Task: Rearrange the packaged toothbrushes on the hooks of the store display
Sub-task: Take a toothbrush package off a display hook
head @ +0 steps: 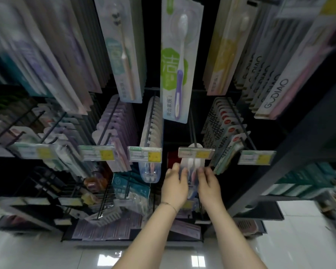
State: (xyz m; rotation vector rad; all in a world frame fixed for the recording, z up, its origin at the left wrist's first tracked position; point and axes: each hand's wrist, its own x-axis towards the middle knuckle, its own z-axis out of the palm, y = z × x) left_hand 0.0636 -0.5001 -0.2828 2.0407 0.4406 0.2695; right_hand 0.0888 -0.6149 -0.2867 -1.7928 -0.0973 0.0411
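I see the left hand (176, 183) and the right hand (209, 183) raised side by side, each pinching one side edge of a clear toothbrush pack (192, 166) held between them. The pack's top tab sits at the front end of a black hook (192, 131), behind the price tag (196, 152). It hangs between a row of clear packs (151, 123) on the left and red-dotted packs (227, 140) on the right.

The toothbrush pack (192, 165) is half hidden, its top behind a price tag (196, 152) and its lower part behind the left grip (175, 184) and right grip (209, 183). The tag's print is too small to read. Packs (27, 45) at the display's upper left corner are blurred. Both forearms (153, 230) run off the bottom edge.
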